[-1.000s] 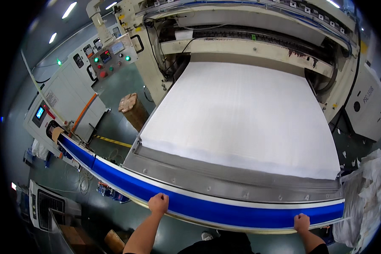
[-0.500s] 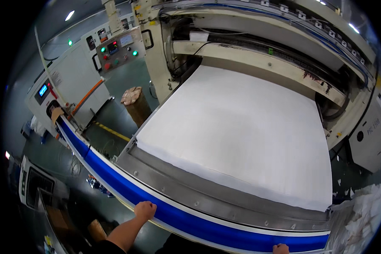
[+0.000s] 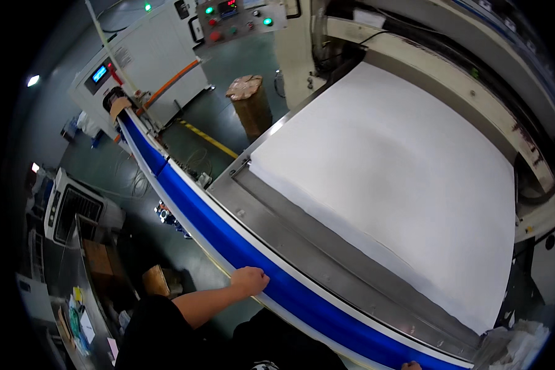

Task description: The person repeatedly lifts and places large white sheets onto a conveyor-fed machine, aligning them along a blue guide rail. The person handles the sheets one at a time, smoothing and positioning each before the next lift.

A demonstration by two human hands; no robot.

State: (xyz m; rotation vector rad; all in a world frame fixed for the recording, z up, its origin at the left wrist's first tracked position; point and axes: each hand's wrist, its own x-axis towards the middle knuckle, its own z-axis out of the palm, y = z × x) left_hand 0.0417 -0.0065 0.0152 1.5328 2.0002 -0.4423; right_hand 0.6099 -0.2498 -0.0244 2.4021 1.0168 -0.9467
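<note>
diagonally, blue strip upper-left to lower-right; left hand fingers curled over its edge; right hand unclear

Long blue strip with white edging, running along the near edge of a grey metal machine bed, stretched flat from a far roll end at upper left down to the lower right rim. Smooth, glossy, taut, curving with the lens. Gripped at its near edge by left hand, fingers curled over the white border. Touched at the far lower right end by right hand, only fingertips in view at the picture's bottom edge.
</note>
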